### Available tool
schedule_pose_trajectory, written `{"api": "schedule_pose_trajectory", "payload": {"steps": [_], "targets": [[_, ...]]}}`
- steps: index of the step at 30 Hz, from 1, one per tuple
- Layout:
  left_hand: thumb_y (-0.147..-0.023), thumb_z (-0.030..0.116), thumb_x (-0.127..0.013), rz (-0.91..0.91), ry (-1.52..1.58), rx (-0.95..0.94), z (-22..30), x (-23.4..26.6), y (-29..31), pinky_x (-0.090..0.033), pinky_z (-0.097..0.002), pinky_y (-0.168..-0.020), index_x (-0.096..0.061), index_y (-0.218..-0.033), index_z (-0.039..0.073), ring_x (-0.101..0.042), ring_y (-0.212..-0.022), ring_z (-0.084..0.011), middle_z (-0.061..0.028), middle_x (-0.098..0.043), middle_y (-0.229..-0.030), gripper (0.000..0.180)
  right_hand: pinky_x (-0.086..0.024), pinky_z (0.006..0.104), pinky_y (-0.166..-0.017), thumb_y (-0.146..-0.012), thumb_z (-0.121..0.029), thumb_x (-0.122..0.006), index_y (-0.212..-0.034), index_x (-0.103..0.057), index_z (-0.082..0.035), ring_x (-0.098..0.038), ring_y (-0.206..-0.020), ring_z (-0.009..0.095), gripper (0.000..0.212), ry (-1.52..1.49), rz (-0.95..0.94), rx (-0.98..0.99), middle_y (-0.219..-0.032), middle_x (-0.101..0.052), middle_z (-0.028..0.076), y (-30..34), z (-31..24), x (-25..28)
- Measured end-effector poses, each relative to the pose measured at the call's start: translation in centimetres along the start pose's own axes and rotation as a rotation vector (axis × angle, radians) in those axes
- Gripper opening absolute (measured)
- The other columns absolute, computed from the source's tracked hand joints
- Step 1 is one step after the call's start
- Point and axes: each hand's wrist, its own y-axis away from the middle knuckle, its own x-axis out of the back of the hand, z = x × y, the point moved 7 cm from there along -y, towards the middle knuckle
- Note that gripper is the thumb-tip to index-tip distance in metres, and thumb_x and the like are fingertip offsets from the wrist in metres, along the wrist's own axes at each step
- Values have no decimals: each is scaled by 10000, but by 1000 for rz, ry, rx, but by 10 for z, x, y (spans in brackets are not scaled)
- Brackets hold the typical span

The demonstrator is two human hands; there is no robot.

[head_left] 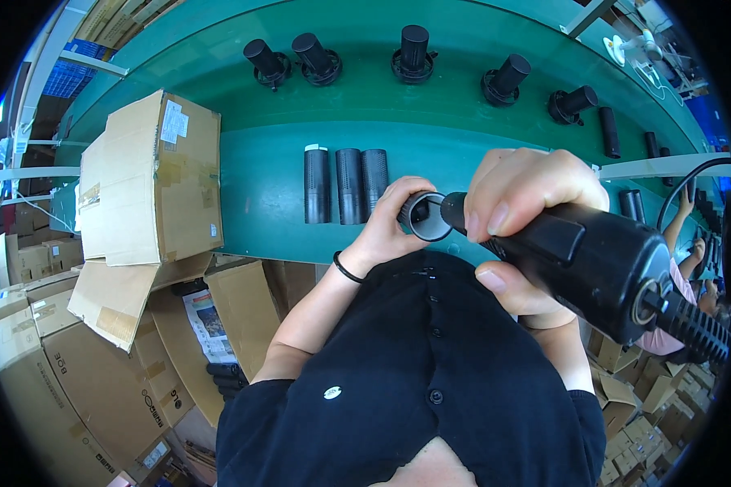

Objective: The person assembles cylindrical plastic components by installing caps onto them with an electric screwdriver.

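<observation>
A: Your left hand is curled around a black tube, just in front of your chest, its open end facing your other side

B: Your right hand is gripping a black power tool, and its narrow nose points at the mouth of that tube

A: Does the nose touch anything inside?

B: You can't tell from here; your fingers and the tool hide that spot, though something dark shows inside the tube

A: What stands near your left hand?

B: Three black cylinders lie side by side on the green table, just beyond your left hand; the leftmost has a white edge at its far end

A: And farther off?

B: Five black fittings with round bases stand spaced along the far strip, and a cardboard box sits on your left
</observation>
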Motion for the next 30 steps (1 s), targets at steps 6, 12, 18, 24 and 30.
{"api": "schedule_pose_trajectory", "payload": {"steps": [6,12,18,24,30], "targets": [[-557,29,-745,15,59,-7,5,1,3,-422,-350,-879,-529,-1055,55,-533,-1012,-272,-93,-548,-1040,543,-424,276,-564,-634,-89,-773,-790,-511,-59,-528,-602,172,306,-163,50,-31,-668,-550,51,1,8,0],[-580,38,-753,35,24,-102,12,4,1,-442,-329,-852,-524,-1064,52,-548,-996,-244,-93,-543,-1045,535,-423,281,-562,-623,-73,-760,-775,-514,-53,-524,-593,179,290,-169,89,-82,-655,-553,48,-7,5,-5],[-593,18,-740,-12,61,-27,11,3,0,-441,-301,-855,-511,-1085,47,-544,-1002,-200,-82,-535,-1052,544,-423,282,-564,-622,-79,-760,-784,-520,-50,-533,-594,183,292,-183,101,-88,-660,-558,51,-8,3,-3],[-591,-23,-726,-123,19,232,20,-4,-12,-419,-278,-911,-473,-1133,42,-523,-1041,-156,-61,-514,-1077,602,-430,276,-565,-641,-128,-776,-830,-518,-66,-539,-588,171,326,-81,20,-2,-691,-569,55,-2,-5,13],[-602,11,-743,-139,95,156,5,-1,-1,-427,-278,-891,-461,-1145,48,-530,-1012,-152,-60,-515,-1081,613,-441,272,-574,-651,-135,-778,-854,-507,-70,-530,-623,170,345,-109,58,5,-723,-550,64,-2,-2,12]]}}
